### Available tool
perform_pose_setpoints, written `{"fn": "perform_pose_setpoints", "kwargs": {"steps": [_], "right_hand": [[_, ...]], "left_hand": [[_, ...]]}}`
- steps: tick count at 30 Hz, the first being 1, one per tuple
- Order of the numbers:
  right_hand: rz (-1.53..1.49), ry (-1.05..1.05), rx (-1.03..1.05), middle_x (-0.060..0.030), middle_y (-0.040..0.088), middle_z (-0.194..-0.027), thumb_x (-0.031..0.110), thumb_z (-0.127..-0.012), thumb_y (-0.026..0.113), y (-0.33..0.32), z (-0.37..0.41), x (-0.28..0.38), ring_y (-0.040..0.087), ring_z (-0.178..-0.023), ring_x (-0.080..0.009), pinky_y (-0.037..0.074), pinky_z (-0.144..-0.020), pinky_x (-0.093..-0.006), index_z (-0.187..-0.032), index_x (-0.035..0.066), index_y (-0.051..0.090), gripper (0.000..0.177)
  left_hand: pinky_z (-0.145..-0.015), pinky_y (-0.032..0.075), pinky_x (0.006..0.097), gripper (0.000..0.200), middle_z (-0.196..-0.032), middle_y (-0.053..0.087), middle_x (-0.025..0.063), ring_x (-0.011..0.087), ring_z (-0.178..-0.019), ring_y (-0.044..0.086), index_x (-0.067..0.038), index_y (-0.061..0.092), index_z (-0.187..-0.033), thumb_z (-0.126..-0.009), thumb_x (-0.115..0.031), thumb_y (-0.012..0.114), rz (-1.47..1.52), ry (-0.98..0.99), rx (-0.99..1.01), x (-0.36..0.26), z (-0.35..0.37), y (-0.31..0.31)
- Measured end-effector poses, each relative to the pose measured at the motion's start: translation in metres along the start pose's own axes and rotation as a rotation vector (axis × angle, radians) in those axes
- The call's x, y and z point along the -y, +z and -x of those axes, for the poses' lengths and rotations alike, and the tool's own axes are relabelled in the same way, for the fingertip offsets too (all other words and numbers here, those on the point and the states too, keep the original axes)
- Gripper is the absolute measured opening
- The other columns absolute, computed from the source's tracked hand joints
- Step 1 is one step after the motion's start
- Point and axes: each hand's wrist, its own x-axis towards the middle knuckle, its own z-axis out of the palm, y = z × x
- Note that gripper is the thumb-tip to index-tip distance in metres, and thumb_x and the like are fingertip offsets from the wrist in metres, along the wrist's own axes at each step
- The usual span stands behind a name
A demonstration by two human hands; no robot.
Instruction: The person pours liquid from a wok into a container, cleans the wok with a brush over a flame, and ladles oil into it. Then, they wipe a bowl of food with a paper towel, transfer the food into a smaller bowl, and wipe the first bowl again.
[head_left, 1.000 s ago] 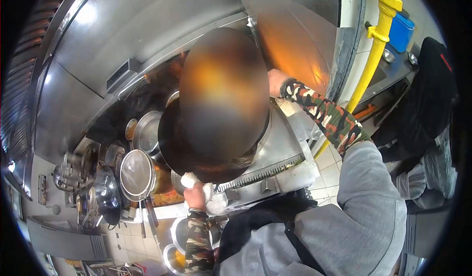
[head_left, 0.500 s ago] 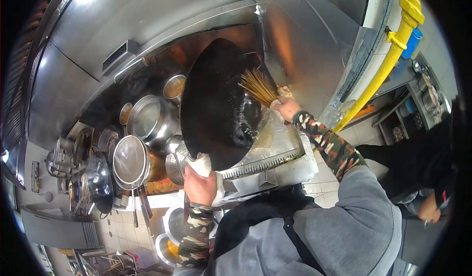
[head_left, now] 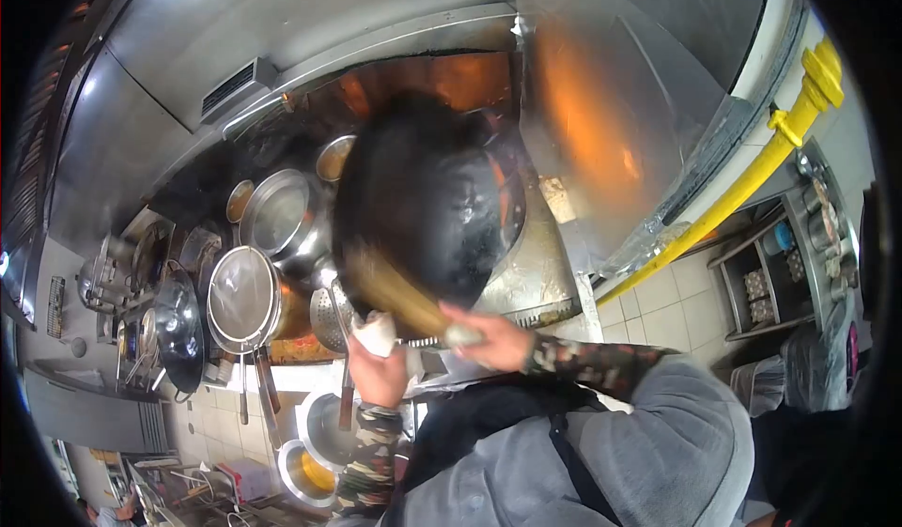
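A large black wok [head_left: 423, 208] is tilted up over the stove, blurred by motion. My left hand [head_left: 379, 374] is closed on a white cloth [head_left: 375, 335] at the wok's near left edge. Fingers wrapped round the white-bound handle, my right hand [head_left: 493, 339] holds a bamboo brush [head_left: 399, 294]. The brush is smeared by motion, its bristles reaching over the near left part of the wok. A perforated ladle [head_left: 329, 320] lies just left of the cloth.
Left of the wok are a metal pot [head_left: 280, 212], a round strainer [head_left: 242, 300] and a second wok [head_left: 178, 330]. Below sits a bowl with yellow contents [head_left: 310, 473]. A yellow pipe [head_left: 728, 193] slants down on the right, before a metal shelf [head_left: 770, 273].
My right hand and the brush have moved left and toward me, from the wok's right side to its near left edge. The person at the right edge has mostly left the view.
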Motion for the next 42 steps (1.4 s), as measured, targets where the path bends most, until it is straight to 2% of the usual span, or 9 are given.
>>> {"fn": "perform_pose_setpoints", "kwargs": {"steps": [3, 6, 16, 21, 24, 27, 32, 35, 42], "right_hand": [[0.735, 0.008, 0.112, -0.0127, 0.055, -0.127, 0.021, -0.081, 0.069, -0.089, 0.024, -0.017, 0.050, -0.121, -0.0199, 0.037, -0.103, -0.0328, -0.137, 0.014, 0.045, 0.061], [1.274, 0.137, -0.649, -0.0143, 0.065, -0.104, 0.030, -0.079, 0.064, -0.204, -0.061, -0.019, 0.061, -0.096, -0.0277, 0.049, -0.084, -0.0393, -0.108, 0.010, 0.062, 0.036], [0.906, -0.315, -1.004, -0.0203, 0.065, -0.100, 0.034, -0.078, 0.065, -0.200, -0.193, 0.133, 0.062, -0.091, -0.0393, 0.051, -0.079, -0.0455, -0.134, 0.022, 0.046, 0.060], [1.315, 0.296, -0.632, -0.0100, 0.068, -0.084, 0.029, -0.078, 0.066, -0.127, -0.219, -0.119, 0.067, -0.079, -0.0268, 0.053, -0.067, -0.0393, -0.096, 0.012, 0.068, 0.025], [0.959, -0.086, 0.048, -0.0166, 0.068, -0.100, 0.033, -0.069, 0.069, -0.076, -0.120, -0.004, 0.064, -0.096, -0.0332, 0.048, -0.088, -0.0389, -0.119, 0.022, 0.064, 0.051], [1.265, 0.182, 0.450, -0.0135, 0.067, -0.105, 0.035, -0.068, 0.071, -0.169, -0.121, 0.053, 0.065, -0.095, -0.0288, 0.048, -0.089, -0.0356, -0.117, 0.023, 0.064, 0.051], [1.014, 0.331, -0.971, -0.0186, 0.066, -0.094, 0.027, -0.084, 0.056, -0.176, -0.179, 0.061, 0.065, -0.088, -0.0353, 0.052, -0.075, -0.0443, -0.125, 0.011, 0.053, 0.044], [1.180, 0.350, -0.349, -0.0153, 0.067, -0.100, 0.040, -0.074, 0.068, -0.149, -0.228, -0.061, 0.064, -0.096, -0.0349, 0.051, -0.084, -0.0394, -0.113, 0.018, 0.064, 0.045], [1.094, 0.085, -0.093, -0.0130, 0.068, -0.097, 0.036, -0.074, 0.066, -0.166, -0.142, 0.021, 0.066, -0.091, -0.0245, 0.051, -0.081, -0.0363, -0.109, 0.016, 0.065, 0.040]], "left_hand": [[-0.083, 0.047, 0.0377, 0.041, -0.103, 0.062, 0.0174, 0.0293, -0.097, 0.062, 0.005, 0.055, -0.108, -0.068, -0.005, 0.060, 0.171, -0.117, 0.074, 0.059, -0.005, -0.002], [-0.079, 0.048, 0.0375, 0.037, -0.097, 0.064, 0.0146, 0.0271, -0.093, 0.063, 0.005, 0.057, -0.104, -0.068, -0.004, 0.059, 0.447, -0.330, 0.065, 0.066, 0.004, 0.015], [-0.071, 0.048, 0.0424, 0.026, -0.084, 0.063, 0.0287, 0.0366, -0.085, 0.064, -0.007, 0.068, -0.093, -0.085, -0.023, 0.049, 0.596, -0.743, 0.107, 0.095, -0.024, 0.138], [-0.068, 0.048, 0.0393, 0.031, -0.083, 0.064, 0.0225, 0.0309, -0.079, 0.064, -0.001, 0.065, -0.092, -0.082, -0.027, 0.053, 0.457, -0.648, 0.189, 0.153, -0.022, 0.183], [-0.065, 0.050, 0.0372, 0.032, -0.079, 0.065, 0.0143, 0.0262, -0.071, 0.065, 0.006, 0.062, -0.089, -0.080, -0.024, 0.058, 0.784, -0.922, 0.080, 0.089, -0.030, 0.144], [-0.065, 0.049, 0.0376, 0.031, -0.080, 0.065, 0.0112, 0.0250, -0.072, 0.064, 0.004, 0.062, -0.094, -0.080, -0.024, 0.058, -0.239, 0.021, 0.438, 0.101, -0.027, 0.131], [-0.063, 0.049, 0.0361, 0.033, -0.082, 0.066, 0.0073, 0.0217, -0.070, 0.064, 0.002, 0.063, -0.096, -0.082, -0.028, 0.064, 0.336, -0.319, 0.439, 0.156, -0.029, 0.167], [-0.065, 0.050, 0.0320, 0.037, -0.084, 0.066, 0.0060, 0.0175, -0.074, 0.064, -0.001, 0.065, -0.096, -0.083, -0.036, 0.066, 0.718, -0.902, 0.567, 0.124, -0.040, 0.128], [-0.076, 0.051, 0.0410, 0.057, -0.088, 0.066, 0.0209, 0.0332, -0.085, 0.065, 0.000, 0.065, -0.098, -0.072, -0.050, 0.070, -0.147, -0.397, 0.369, 0.205, 0.017, 0.036]]}}
